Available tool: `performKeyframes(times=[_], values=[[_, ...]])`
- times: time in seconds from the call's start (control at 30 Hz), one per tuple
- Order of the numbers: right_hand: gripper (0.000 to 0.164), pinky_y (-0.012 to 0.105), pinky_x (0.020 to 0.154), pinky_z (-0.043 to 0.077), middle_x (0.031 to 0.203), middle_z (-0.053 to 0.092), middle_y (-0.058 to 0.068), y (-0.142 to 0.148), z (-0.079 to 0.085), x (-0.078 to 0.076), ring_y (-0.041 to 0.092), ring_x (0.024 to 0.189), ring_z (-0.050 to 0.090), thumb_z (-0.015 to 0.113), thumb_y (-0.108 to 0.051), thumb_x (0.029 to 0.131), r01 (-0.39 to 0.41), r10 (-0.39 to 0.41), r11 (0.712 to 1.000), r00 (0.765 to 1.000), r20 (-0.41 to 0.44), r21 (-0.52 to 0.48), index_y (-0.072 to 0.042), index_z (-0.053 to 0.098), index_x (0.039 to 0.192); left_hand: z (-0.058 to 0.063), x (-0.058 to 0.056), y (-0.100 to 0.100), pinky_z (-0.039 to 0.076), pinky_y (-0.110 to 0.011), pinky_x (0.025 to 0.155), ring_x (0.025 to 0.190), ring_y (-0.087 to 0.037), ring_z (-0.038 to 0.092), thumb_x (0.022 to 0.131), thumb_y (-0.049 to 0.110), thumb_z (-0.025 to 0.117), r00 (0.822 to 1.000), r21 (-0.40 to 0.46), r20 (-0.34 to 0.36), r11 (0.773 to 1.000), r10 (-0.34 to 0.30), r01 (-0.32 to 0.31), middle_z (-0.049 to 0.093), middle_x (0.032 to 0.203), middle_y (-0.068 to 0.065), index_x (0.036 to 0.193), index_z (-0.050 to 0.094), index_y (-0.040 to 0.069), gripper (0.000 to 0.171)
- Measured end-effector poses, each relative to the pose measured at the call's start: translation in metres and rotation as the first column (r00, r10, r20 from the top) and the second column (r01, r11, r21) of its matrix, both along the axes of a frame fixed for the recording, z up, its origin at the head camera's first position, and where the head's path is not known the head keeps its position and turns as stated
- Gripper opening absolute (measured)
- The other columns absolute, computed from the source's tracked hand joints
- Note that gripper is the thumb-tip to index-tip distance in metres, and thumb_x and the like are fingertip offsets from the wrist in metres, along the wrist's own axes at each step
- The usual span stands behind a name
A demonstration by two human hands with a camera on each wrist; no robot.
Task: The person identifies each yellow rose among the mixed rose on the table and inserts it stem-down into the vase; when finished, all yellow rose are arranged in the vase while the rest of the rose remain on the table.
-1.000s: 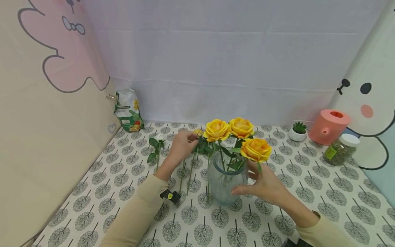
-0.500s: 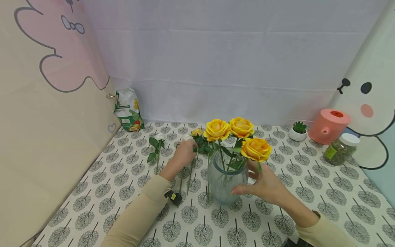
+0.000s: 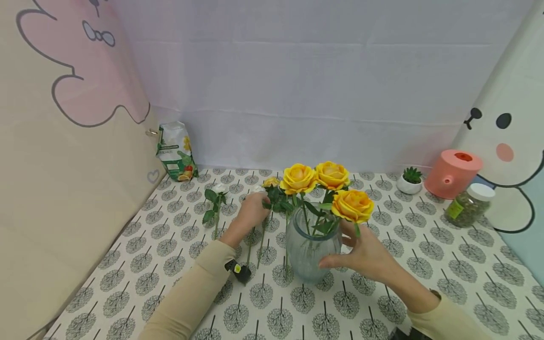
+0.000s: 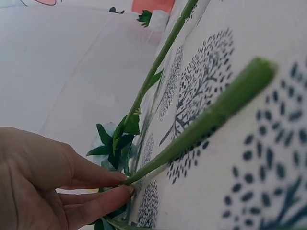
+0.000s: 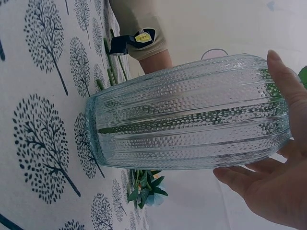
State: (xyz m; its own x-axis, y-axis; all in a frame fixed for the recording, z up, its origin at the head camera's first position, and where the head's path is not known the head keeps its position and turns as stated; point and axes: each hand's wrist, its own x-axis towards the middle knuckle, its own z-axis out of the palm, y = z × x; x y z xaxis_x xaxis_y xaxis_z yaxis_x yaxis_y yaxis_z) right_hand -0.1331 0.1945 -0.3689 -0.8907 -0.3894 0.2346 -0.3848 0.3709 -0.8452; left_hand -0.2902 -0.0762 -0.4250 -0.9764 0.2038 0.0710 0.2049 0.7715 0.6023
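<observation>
My left hand (image 3: 251, 211) is low over the table behind and left of the vase. In the left wrist view its thumb and fingers pinch a green rose stem (image 4: 192, 132), whose cut end points back at the camera; the hand hides the bloom. Just beyond the hand are a white rose (image 3: 258, 189) and a yellow rose (image 3: 270, 182) with dark leaves. My right hand (image 3: 366, 251) grips the upper side of a ribbed clear glass vase (image 3: 312, 262), thumb in front. Standing in the vase are several yellow roses (image 3: 352, 206). The vase is upright on the table.
Another white rose (image 3: 219, 189) lies farther left. At the back left corner stands a printed bag (image 3: 176, 153). To the right are a small potted succulent (image 3: 410, 182), a pink watering can (image 3: 452, 175) and a white-lidded jar (image 3: 469, 206). Tree-patterned cloth (image 3: 140, 264) covers the table.
My left hand has moved slightly down and left from beside the yellow rose, and a white rose now shows beyond its fingers. The right hand and vase stay put.
</observation>
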Motion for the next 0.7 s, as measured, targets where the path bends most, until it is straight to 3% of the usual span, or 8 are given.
performKeyframes(times=[0.13,0.23,0.5,0.7], values=[[0.086,0.053,0.103,0.045,0.144,0.052,0.019,0.000,0.000,0.000,0.041,0.131,0.050,0.092,-0.024,0.071,-0.004,0.004,1.000,1.000,0.011,-0.011,0.000,0.050,0.142,-0.001,-0.003,-0.001,0.054,-0.026,0.053,0.062,-0.015,0.060,0.085,-0.003,0.071,1.000,0.053,0.014,0.999,0.012,-0.013,0.070,0.104,-0.017,0.110,0.069,0.001,0.025],[0.086,0.053,0.103,0.045,0.144,0.051,0.019,0.000,0.000,0.000,0.041,0.131,0.050,0.092,-0.023,0.071,-0.010,0.010,1.000,1.000,0.010,-0.022,0.000,0.049,0.143,0.000,-0.003,-0.001,0.055,-0.027,0.054,0.065,-0.018,0.063,0.083,-0.004,0.071,0.999,0.090,0.040,0.996,0.025,-0.028,0.068,0.083,-0.009,0.109,0.069,0.002,0.027],[0.087,0.054,0.103,0.044,0.145,0.050,0.020,0.000,0.000,0.000,0.042,0.131,0.049,0.091,-0.023,0.072,-0.008,0.008,1.000,1.000,0.020,-0.026,0.000,0.048,0.144,0.012,0.003,-0.004,0.051,-0.025,0.049,0.064,-0.019,0.062,0.085,-0.004,0.070,0.995,0.214,0.083,0.974,0.061,-0.078,0.068,0.084,-0.010,0.113,0.064,0.005,0.030],[0.086,0.054,0.104,0.043,0.145,0.050,0.020,0.000,0.000,0.001,0.042,0.131,0.049,0.091,-0.024,0.072,0.003,-0.002,1.000,1.000,0.029,-0.015,0.000,0.049,0.143,0.026,0.001,-0.009,0.050,-0.028,0.050,0.058,-0.020,0.063,0.086,0.000,0.070,0.997,0.207,0.019,0.975,0.076,-0.078,0.068,0.083,-0.010,0.141,0.047,0.002,0.060]])
